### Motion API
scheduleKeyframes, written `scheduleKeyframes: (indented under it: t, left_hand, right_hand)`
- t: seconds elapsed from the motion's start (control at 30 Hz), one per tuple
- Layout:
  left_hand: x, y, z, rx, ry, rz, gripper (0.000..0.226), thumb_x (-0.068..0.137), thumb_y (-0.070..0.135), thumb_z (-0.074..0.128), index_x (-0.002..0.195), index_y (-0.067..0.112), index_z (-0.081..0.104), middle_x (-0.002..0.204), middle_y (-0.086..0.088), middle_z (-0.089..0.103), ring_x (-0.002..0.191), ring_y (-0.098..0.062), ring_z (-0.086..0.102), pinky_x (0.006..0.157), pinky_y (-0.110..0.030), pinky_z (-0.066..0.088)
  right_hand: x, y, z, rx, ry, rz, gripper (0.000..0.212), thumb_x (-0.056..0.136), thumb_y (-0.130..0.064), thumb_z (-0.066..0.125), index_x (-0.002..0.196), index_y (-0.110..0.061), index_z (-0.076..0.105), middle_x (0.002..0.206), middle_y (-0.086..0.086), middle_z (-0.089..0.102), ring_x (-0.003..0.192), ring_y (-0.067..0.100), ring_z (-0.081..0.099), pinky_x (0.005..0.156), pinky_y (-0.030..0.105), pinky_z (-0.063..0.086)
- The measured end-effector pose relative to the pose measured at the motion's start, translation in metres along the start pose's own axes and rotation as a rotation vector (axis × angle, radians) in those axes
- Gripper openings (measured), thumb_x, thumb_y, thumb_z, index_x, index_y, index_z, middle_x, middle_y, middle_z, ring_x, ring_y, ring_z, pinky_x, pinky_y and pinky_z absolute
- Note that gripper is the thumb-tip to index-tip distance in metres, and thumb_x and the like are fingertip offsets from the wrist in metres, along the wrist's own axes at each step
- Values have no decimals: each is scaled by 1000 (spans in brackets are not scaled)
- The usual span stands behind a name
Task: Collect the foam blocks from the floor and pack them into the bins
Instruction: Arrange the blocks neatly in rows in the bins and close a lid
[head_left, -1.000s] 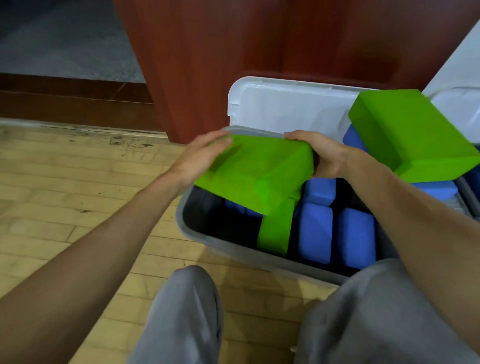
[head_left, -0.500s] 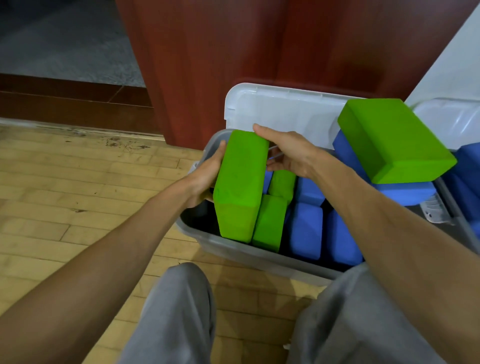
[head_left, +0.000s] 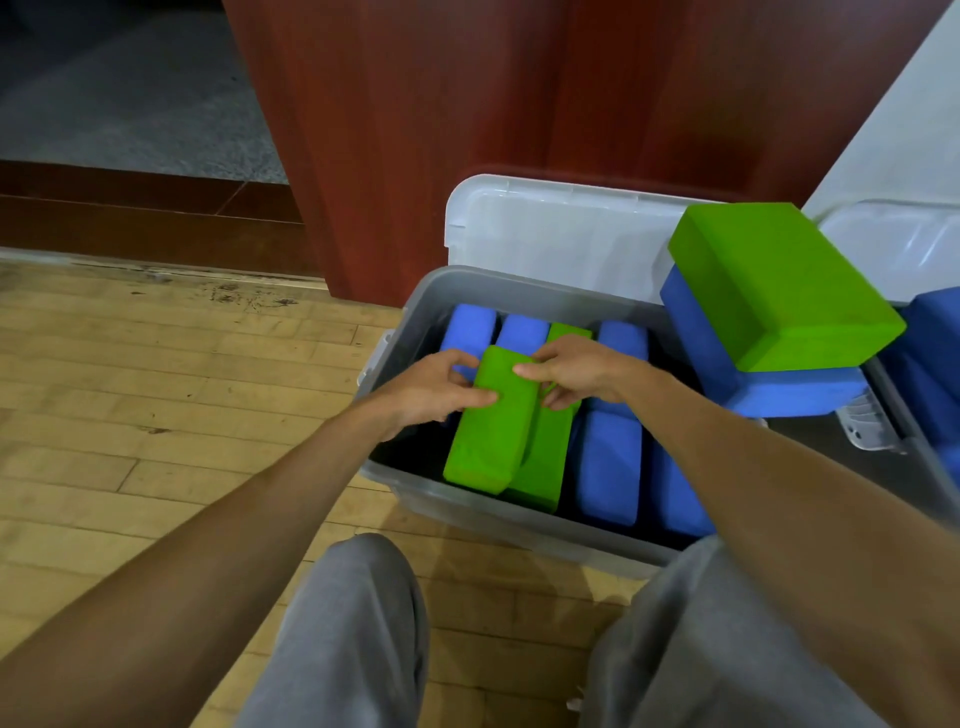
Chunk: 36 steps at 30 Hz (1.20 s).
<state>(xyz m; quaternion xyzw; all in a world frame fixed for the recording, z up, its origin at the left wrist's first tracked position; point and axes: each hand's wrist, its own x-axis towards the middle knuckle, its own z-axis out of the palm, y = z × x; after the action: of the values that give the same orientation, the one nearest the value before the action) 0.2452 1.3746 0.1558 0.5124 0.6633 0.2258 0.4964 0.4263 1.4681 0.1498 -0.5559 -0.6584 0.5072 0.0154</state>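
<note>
A green foam block (head_left: 491, 436) stands on edge inside the grey bin (head_left: 498, 512), tilted against another green block (head_left: 545, 457). My left hand (head_left: 431, 389) grips its far end from the left, thumb lying on its top. My right hand (head_left: 569, 371) holds the same end from the right, fingers curled over it. Several blue blocks (head_left: 608, 457) stand on edge in the bin around them. A green block (head_left: 779, 286) lies on a blue block (head_left: 753, 384), stacked across the bin's right rim.
The bin's white lid (head_left: 550, 234) leans against a red-brown wooden panel (head_left: 467, 104) behind it. A second bin (head_left: 930, 374) with blue blocks and its lid sits at the right edge. Wooden floor (head_left: 156, 389) lies to the left; my grey-trousered knees are below.
The green block turned from flat to on edge and went down into the bin beside the other green block. Both hands moved down with it and still hold its far end.
</note>
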Motion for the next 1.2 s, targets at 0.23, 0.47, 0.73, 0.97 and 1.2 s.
scheduleKeyframes:
  t: [0.23,0.47,0.73,0.97,1.2]
  left_hand:
    - [23,-20,20,-107,50,-9,45,84,9,72,124,9,51,111,-13,62,93,-27,66,80,-41,57]
    - [48,-43,37,-1,53,-63,47,84,9,71,126,9,49,115,-13,58,99,-33,61,86,-45,53]
    - [55,-28,49,377,129,7,48,84,19,72,128,8,55,124,-11,61,109,-24,58,86,-26,42]
    - [69,64,37,412,45,215,25,88,12,65,113,9,64,110,-11,66,94,-18,58,85,-25,45]
    - [88,164,97,337,18,390,24,91,17,59,114,14,63,105,-8,67,94,-19,62,82,-26,46]
  right_hand:
    - [15,12,6,-224,88,-76,43,87,-33,69,120,-11,52,92,15,63,76,24,63,57,18,49]
    - [17,22,1,-483,-57,-106,43,94,-23,60,135,-9,53,128,11,59,102,30,64,85,39,55]
    - [-1,21,-10,-524,19,-215,28,95,-19,56,118,-9,68,127,3,64,120,19,55,100,28,41]
    - [-24,11,-64,-593,488,-250,29,94,-15,45,108,-8,69,117,15,66,111,31,61,92,35,44]
    - [-65,54,-132,-365,1124,-231,42,82,-13,55,122,-2,57,116,21,59,109,40,52,93,43,36]
